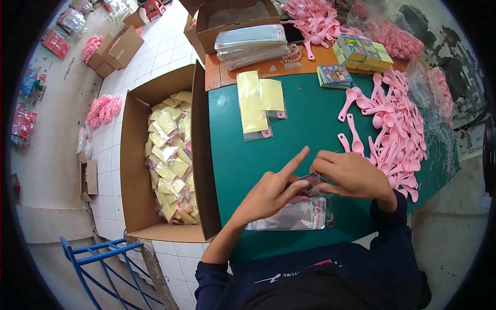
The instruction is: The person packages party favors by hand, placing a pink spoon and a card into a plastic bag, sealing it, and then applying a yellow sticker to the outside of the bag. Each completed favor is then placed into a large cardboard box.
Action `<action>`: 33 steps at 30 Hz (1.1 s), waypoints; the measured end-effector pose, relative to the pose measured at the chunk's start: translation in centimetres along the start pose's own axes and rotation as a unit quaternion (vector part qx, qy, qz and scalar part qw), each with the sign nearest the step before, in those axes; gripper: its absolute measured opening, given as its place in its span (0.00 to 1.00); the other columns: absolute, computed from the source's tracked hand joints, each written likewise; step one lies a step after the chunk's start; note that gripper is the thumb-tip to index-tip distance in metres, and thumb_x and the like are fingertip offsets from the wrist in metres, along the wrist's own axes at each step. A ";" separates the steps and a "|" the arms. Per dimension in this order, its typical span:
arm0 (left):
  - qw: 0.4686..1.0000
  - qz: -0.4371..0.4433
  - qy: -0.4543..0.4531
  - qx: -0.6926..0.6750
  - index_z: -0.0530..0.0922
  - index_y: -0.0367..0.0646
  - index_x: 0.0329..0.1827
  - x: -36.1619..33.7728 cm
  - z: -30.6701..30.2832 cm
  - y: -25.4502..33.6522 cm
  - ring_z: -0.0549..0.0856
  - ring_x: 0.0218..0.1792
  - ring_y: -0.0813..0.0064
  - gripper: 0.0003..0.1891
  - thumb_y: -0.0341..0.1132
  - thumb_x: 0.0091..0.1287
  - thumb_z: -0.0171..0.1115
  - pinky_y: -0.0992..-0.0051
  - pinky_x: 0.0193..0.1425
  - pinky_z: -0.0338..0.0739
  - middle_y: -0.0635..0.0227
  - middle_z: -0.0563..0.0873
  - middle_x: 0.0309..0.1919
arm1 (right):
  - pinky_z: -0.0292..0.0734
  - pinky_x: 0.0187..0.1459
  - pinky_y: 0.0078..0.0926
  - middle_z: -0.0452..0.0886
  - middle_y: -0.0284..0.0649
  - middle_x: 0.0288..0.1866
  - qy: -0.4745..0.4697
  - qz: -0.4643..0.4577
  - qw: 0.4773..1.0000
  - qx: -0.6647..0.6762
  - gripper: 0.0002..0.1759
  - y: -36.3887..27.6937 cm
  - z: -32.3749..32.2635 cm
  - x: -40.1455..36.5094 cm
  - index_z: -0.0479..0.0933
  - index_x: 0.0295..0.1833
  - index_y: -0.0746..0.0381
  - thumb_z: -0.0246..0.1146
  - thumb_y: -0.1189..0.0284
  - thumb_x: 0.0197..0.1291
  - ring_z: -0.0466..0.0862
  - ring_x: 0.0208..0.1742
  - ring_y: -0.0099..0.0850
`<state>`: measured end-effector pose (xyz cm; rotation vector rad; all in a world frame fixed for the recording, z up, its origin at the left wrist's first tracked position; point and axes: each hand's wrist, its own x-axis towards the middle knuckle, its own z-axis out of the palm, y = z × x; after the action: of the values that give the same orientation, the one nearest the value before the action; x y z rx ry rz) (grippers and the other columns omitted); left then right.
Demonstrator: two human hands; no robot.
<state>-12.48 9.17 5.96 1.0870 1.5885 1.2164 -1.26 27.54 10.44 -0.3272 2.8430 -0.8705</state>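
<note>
My left hand (266, 195) points its index finger up and away while its thumb and other fingers pinch a small clear plastic bag (313, 181). My right hand (352, 174) has curled fingers closed at the right side of the same bag. Something dark and pinkish shows through the film, too covered to make out. Just under both hands lies a stack of clear plastic bags (294, 219) near the table's front edge. Farther up the table, packed bags with yellow cards (252, 103) lie flat, pink spoon handles showing at their lower ends.
Pink measuring spoons (398, 137) are heaped at the right. Printed cards (334, 75) and a block of card stacks (362, 51) sit at the back. Left of the green table (232, 155) stands a cardboard box (135, 170) of packed bags. More clear bags (250, 44) lie behind.
</note>
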 end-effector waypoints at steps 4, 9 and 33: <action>1.000 -0.009 0.019 0.014 0.57 0.46 0.73 -0.4 0.9 0.0 0.87 0.37 0.66 0.31 0.36 0.68 0.58 0.71 0.43 0.78 0.54 0.87 0.38 | 0.74 0.38 0.34 0.77 0.42 0.34 0.003 -0.050 0.993 0.105 0.12 1.0 0.4 0.0 0.75 0.42 0.64 0.65 0.71 0.54 0.80 0.36 0.42; 0.997 0.059 -0.028 0.046 0.57 0.44 0.72 -2.4 -1.1 -3.4 0.87 0.38 0.66 0.35 0.37 0.64 0.63 0.71 0.42 0.80 0.61 0.87 0.36 | 0.72 0.36 0.24 0.77 0.33 0.28 0.038 0.139 0.950 0.276 0.11 1.7 0.5 -1.3 0.78 0.37 0.65 0.71 0.72 0.50 0.78 0.32 0.24; 0.981 -0.063 0.175 -0.046 0.53 0.42 0.71 -5.3 1.7 -5.3 0.86 0.39 0.71 0.29 0.33 0.70 0.54 0.74 0.41 0.82 0.57 0.86 0.38 | 0.72 0.35 0.22 0.77 0.36 0.28 0.247 0.173 0.918 0.257 0.09 0.1 4.4 -2.2 0.76 0.33 0.64 0.69 0.74 0.51 0.78 0.30 0.25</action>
<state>-10.20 3.69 1.06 0.7288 1.8131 1.4358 1.75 25.79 6.97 0.5144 2.7719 -1.7434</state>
